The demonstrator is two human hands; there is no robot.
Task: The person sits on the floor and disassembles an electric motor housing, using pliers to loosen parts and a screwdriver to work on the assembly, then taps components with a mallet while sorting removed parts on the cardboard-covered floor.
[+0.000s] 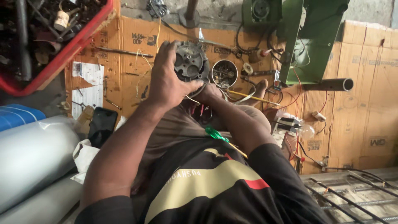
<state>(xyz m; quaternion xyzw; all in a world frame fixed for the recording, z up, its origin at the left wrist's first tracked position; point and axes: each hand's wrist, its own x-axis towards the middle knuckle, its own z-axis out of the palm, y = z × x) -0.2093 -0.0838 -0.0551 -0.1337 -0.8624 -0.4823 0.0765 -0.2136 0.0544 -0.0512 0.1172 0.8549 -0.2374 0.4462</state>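
Flattened cardboard sheets (365,103) cover the floor and carry all loose parts. At the left edge lie large grey cylinders (33,153) with a blue one (18,116) above them.

A red plastic crate (70,49) sits at the upper left corner, tilted across the cardboard edge. It is filled with dark metal scrap, rods and one pale spool; the single pieces cannot be told apart.

A green metal frame (315,41) stands at the upper right, with a grey pipe (331,84) lying just below it.

The round motor housing (190,63) is held above the person's lap, near the picture centre. The left hand (168,79) is spread wide over its left side and rim, fingers curled onto it. The right hand (209,92) is underneath the housing and mostly hidden; its grip cannot be told.

Just right of the housing stands a small open round tin (224,73) holding small metal hardware and wire ends.

A black phone (102,125) lies on the cardboard at the left. A green-handled screwdriver (215,134) rests on the person's lap.
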